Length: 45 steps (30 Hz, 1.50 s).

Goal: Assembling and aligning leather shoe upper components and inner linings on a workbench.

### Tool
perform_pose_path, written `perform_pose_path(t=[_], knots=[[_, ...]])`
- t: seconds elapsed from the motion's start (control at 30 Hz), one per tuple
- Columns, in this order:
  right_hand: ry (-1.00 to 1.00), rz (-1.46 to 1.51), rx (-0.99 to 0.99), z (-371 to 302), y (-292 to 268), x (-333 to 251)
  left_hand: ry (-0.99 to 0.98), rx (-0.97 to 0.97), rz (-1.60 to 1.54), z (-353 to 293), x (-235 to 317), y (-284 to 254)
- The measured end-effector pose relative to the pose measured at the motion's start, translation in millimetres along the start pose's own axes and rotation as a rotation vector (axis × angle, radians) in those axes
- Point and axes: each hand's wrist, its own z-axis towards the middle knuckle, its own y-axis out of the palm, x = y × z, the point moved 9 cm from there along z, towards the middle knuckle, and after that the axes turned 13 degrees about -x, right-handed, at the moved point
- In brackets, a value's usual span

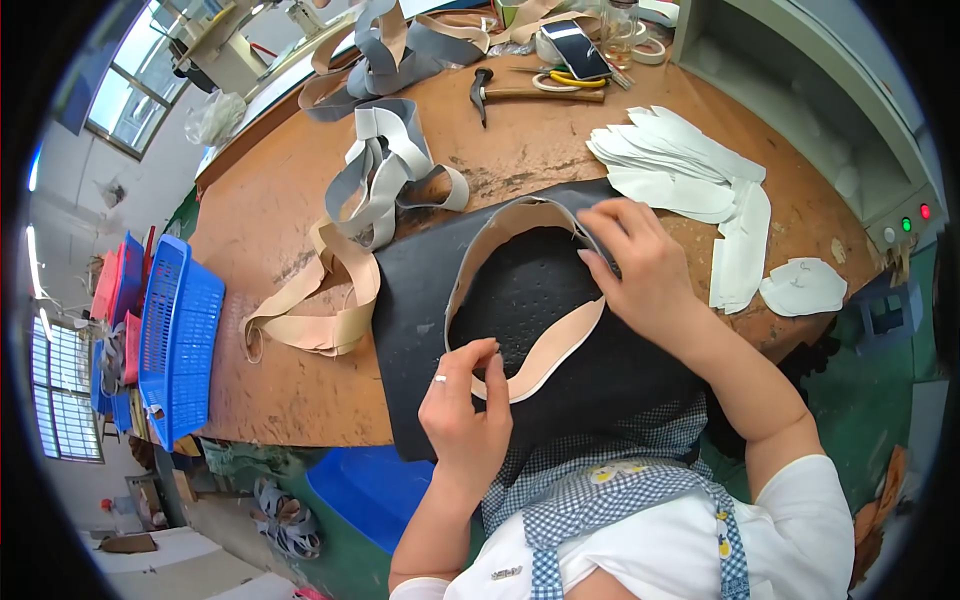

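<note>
A beige leather strip with a pale edge (pixel 556 346) is bent into a loop above a black mat (pixel 412 330). My left hand (pixel 466 412), wearing a ring, pinches the loop's near left edge between thumb and fingers. On the loop's right side, my right hand (pixel 643 268) has its fingers and thumb closed around the strip, hiding part of it. Left of the mat lie folded beige strips (pixel 335 330). Grey and white strips (pixel 378 185) lie in a tangle behind them.
White cut pieces (pixel 680 170) fan out at the right. A hammer (pixel 540 95), yellow-handled scissors (pixel 572 79) and a phone (pixel 575 50) lie at the back. More grey and beige strips (pixel 385 60) are heaped far left. A blue basket (pixel 185 340) stands beside the table's left edge.
</note>
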Motion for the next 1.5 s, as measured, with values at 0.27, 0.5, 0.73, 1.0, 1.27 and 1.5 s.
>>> perform_pose_path(t=[0.27, 0.5, 0.73, 1.0, 1.27, 1.5], knots=[[0.292, 0.374, -0.243, -22.3, 53.1, 51.9, 0.004, -0.215, 0.02, -2.9, 10.7, 35.3], [0.311, 0.373, -0.023, -33.0, 24.2, 35.2, 0.044, -0.179, 0.058, 4.9, 17.3, 22.3], [-0.204, 0.208, -0.137, -23.9, 10.2, -69.9, -0.7, -0.133, -0.085, -53.5, -80.4, -12.5], [-0.24, 0.452, -0.407, -54.9, 82.9, -107.2, -0.738, -0.276, -0.861, -91.5, -79.2, 60.0], [-0.165, 0.317, -0.274, -56.7, 48.7, -84.7, -0.565, -0.277, -0.986, -59.3, -53.8, 68.6], [-0.2, 0.219, -0.204, -40.6, 33.8, -83.5, -0.628, -0.349, -1.134, -43.6, -60.2, 71.8]])
